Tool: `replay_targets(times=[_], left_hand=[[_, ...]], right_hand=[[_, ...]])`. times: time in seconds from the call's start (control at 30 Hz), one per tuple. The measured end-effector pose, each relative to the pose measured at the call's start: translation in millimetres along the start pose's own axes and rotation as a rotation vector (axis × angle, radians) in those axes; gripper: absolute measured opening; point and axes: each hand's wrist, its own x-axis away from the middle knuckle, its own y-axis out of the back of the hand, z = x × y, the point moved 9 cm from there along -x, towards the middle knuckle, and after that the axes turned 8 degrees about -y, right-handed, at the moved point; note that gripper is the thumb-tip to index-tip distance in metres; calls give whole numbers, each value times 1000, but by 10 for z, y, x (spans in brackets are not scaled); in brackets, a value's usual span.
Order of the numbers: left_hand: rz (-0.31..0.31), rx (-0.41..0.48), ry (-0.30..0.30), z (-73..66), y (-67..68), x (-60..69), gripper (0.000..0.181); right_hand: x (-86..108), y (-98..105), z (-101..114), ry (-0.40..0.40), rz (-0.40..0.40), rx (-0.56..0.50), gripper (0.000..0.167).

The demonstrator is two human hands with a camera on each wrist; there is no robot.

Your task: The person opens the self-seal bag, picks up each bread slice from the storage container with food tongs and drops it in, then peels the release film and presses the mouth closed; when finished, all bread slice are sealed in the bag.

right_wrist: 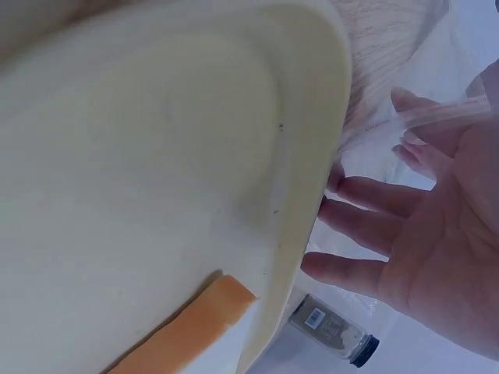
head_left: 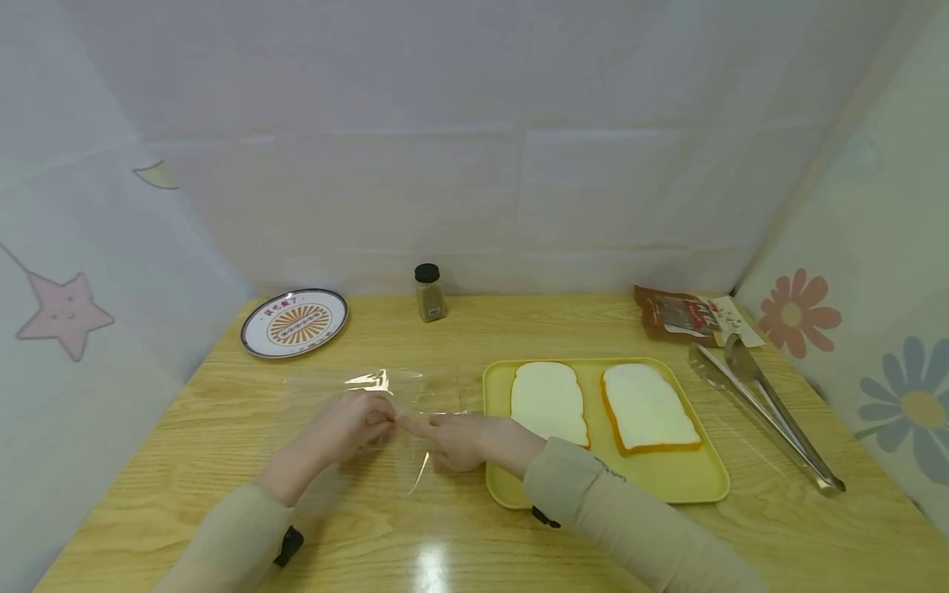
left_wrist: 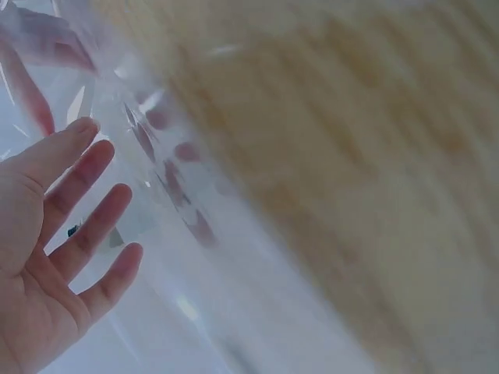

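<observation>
A large clear plastic bag (head_left: 426, 380) lies on the table under and around both hands. My left hand (head_left: 354, 424) pinches the bag's edge between thumb and index finger; its other fingers spread apart in the left wrist view. Against this pinch, my right hand (head_left: 463, 441) touches the film with a straight index finger, its thumb standing apart. In the right wrist view, the bag's narrow sealing strip (right_wrist: 452, 111) crosses over the thumb. The right forearm passes above a yellow tray (head_left: 608, 486), which holds a left bread slice (head_left: 549, 399) and a right bread slice (head_left: 652, 408).
A white patterned plate (head_left: 296, 323) sits at the back left. A spice jar (head_left: 429, 293) with a black lid stands at the back. Metal tongs (head_left: 778, 412) lie right of the tray, below a red-brown food packet (head_left: 689, 317). Fabric walls close off the back and sides.
</observation>
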Motion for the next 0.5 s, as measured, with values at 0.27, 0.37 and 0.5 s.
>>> replay_targets(times=[0.27,0.37,0.5], left_hand=[[-74,78,34,22,174,54,7],[-118,88,-2,-9,241,74,8],[-199,89,-68,-62,344,102,12]], right_hand=[[-39,4,-9,-40,-39,95,65],[-80,10,-15,-58,-61,144,70],[-126,22,-29,-94,-71,196,70]])
